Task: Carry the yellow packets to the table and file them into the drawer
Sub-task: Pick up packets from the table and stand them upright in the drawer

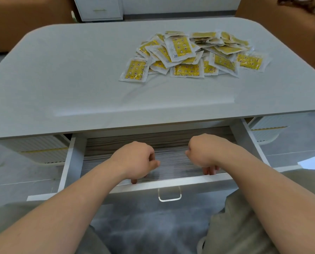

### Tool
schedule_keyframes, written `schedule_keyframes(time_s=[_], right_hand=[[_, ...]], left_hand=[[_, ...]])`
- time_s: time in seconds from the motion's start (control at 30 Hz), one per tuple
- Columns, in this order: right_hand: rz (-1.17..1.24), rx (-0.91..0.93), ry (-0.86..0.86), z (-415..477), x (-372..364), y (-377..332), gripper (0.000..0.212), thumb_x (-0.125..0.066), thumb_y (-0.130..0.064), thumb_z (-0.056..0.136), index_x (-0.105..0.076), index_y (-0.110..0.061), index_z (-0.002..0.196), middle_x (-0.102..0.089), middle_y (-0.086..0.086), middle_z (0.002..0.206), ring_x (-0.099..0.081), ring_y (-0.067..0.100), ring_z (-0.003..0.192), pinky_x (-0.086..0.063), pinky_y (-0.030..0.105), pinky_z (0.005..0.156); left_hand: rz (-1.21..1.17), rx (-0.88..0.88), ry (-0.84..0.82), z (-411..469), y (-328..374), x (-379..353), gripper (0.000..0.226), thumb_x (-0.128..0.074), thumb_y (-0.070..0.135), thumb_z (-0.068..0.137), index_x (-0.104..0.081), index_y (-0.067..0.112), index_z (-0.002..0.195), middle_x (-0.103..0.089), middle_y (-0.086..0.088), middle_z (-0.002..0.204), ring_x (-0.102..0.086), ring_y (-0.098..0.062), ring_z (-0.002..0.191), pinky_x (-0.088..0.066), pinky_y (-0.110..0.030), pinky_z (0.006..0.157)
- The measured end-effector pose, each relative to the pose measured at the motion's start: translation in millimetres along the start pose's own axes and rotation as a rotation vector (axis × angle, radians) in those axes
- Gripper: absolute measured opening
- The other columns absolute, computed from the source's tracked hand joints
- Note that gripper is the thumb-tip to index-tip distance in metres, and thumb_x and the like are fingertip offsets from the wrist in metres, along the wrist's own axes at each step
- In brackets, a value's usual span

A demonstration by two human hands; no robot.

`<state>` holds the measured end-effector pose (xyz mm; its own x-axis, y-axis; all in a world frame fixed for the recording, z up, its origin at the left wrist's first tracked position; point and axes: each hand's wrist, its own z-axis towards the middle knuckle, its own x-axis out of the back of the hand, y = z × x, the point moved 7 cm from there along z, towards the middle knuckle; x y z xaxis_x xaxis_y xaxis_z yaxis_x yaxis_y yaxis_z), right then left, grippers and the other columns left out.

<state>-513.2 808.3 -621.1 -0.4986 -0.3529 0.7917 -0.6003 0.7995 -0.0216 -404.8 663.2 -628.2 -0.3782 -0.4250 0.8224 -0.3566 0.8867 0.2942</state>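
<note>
Left hand (pixel 134 160) and right hand (pixel 202 153) curl fingers (pixel 133 181) into the drawer (pixel 167 182), grasp unclear; yellow packets (pixel 189 54) lie well beyond.

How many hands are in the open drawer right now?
2. The left hand is at the drawer front left, fingers dipped into the filed packets; the right hand is at front right, fingertips by the front rim.

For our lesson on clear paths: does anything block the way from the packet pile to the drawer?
Nothing visible does. The table is bare between the pile and the open drawer. Only the left hand and right hand sit inside it, on a tightly packed row.
</note>
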Motion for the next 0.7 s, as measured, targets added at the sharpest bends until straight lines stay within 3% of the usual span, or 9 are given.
schedule_keyframes(time_s=[0.17, 0.27, 0.37, 0.57, 0.7], right_hand=[[0.078, 0.045, 0.078, 0, 7, -1, 0.041, -0.037, -0.036, 0.105, -0.068, -0.014, 0.088, -0.072, -0.002, 0.057, -0.072, 0.013, 0.054, -0.061, 0.035, 0.076], [0.095, 0.033, -0.034, -2, -4, -1, 0.042, -0.039, -0.034, 0.104, -0.066, -0.009, 0.084, -0.072, 0.002, 0.057, -0.072, 0.017, 0.053, -0.063, 0.036, 0.074], [0.051, 0.042, -0.039, -4, -7, -3, 0.041, -0.045, -0.030, 0.101, -0.065, -0.009, 0.072, -0.068, 0.002, 0.053, -0.071, 0.020, 0.051, -0.062, 0.032, 0.067], [0.075, 0.032, -0.201, -10, -28, -6, 0.044, -0.039, -0.029, 0.103, -0.067, -0.001, 0.084, -0.073, 0.008, 0.060, -0.074, 0.021, 0.055, -0.065, 0.040, 0.072], [0.054, 0.047, -0.188, -11, -31, -5, 0.046, -0.039, -0.030, 0.105, -0.068, -0.001, 0.085, -0.074, 0.009, 0.063, -0.074, 0.021, 0.057, -0.065, 0.040, 0.072]], left_hand=[[-0.001, -0.015, 0.113, 1, -6, 7, 0.027, -0.053, 0.052, 0.099, -0.065, 0.028, 0.093, -0.072, 0.010, 0.083, -0.060, -0.003, 0.059, -0.057, -0.033, 0.075], [-0.056, -0.005, -0.008, -1, -7, -4, 0.030, -0.053, 0.048, 0.100, -0.067, 0.023, 0.090, -0.075, 0.007, 0.068, -0.067, -0.006, 0.058, -0.058, -0.032, 0.077], [0.003, -0.015, -0.020, -2, 1, -9, 0.042, -0.054, 0.050, 0.098, -0.073, 0.015, 0.085, -0.073, 0.004, 0.064, -0.068, -0.010, 0.062, -0.058, -0.030, 0.073], [-0.097, 0.061, -0.236, -7, 4, -32, 0.043, -0.051, 0.051, 0.100, -0.072, 0.014, 0.098, -0.074, 0.004, 0.062, -0.074, -0.021, 0.062, -0.059, -0.028, 0.062], [-0.058, 0.058, -0.212, -8, 8, -37, 0.042, -0.052, 0.053, 0.099, -0.071, 0.016, 0.099, -0.074, 0.003, 0.062, -0.074, -0.020, 0.061, -0.055, -0.024, 0.056]])
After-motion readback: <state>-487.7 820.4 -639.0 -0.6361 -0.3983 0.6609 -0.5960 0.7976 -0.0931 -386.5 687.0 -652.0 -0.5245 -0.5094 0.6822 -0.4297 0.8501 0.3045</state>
